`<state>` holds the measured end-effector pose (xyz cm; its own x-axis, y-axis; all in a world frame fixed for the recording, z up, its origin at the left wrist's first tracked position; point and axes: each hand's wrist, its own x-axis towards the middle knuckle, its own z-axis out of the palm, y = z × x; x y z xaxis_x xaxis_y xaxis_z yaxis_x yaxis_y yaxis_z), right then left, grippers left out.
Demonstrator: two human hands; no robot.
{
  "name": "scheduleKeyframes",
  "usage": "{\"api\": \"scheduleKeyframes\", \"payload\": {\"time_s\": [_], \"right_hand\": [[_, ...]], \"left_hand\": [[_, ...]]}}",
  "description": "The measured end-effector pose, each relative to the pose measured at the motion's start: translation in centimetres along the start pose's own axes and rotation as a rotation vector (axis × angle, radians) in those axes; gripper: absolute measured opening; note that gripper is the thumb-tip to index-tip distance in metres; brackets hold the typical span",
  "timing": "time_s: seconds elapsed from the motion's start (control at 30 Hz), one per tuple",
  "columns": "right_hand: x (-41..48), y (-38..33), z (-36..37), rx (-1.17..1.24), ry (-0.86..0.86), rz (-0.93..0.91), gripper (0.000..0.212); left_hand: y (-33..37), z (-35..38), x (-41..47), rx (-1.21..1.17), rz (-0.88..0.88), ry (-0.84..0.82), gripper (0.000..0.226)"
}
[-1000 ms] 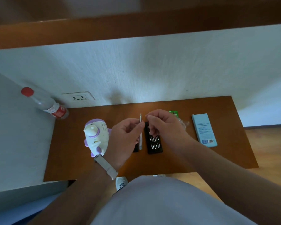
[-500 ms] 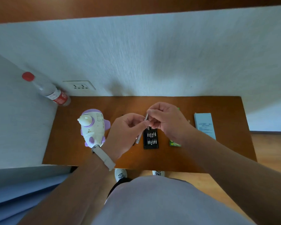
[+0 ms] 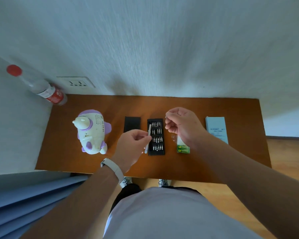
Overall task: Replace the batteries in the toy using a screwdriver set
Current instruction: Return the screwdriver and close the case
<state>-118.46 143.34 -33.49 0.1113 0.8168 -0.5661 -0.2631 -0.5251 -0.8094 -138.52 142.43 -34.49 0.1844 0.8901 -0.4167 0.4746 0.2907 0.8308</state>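
While the brown wooden table (image 3: 235,111) carries the white-and-purple plastic toy (image 3: 91,133) well left of both grips, the black bit tray (image 3: 160,152) lies between them; left hand (image 3: 133,147) pinches the slim silver screwdriver handle (image 3: 149,137), right hand (image 3: 181,126), fingers curled, nips a tiny metal bit (image 3: 166,116).

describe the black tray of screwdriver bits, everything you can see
The bit tray is a black, plastic-looking rectangle lying flat on the wooden table, long side pointing away from the person. It holds four rows of small silver bits. A black sleeve lies to its left and a green battery pack to its right, both apart from it. The silver screwdriver handle, pinched by the left hand, crosses its left edge; whether it touches cannot be told.
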Motion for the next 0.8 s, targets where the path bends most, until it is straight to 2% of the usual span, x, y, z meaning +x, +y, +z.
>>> {"api": "scheduleKeyframes", "payload": {"time_s": [0.27, 0.5, 0.67, 0.8], "right_hand": [[3.8, 5.0, -0.7, -0.279, -0.008, 0.134, 0.007], [5.9, 6.8, 0.0, -0.584, -0.058, -0.006, 0.012], [6.8, 7.5, 0.4, -0.750, -0.087, -0.026, 0.013], [7.3, 7.9, 0.6, -0.874, -0.094, -0.059, 0.015]], "left_hand": [[-4.2, 2.1, 3.1, 0.021, -0.206, 0.084, 0.008], [-5.9, 3.6, 5.2, 0.068, -0.274, 0.116, 0.011], [-6.5, 4.3, 5.9, 0.126, -0.283, 0.107, 0.003], [-6.8, 4.6, 6.4, 0.177, -0.257, 0.107, 0.007]]}}
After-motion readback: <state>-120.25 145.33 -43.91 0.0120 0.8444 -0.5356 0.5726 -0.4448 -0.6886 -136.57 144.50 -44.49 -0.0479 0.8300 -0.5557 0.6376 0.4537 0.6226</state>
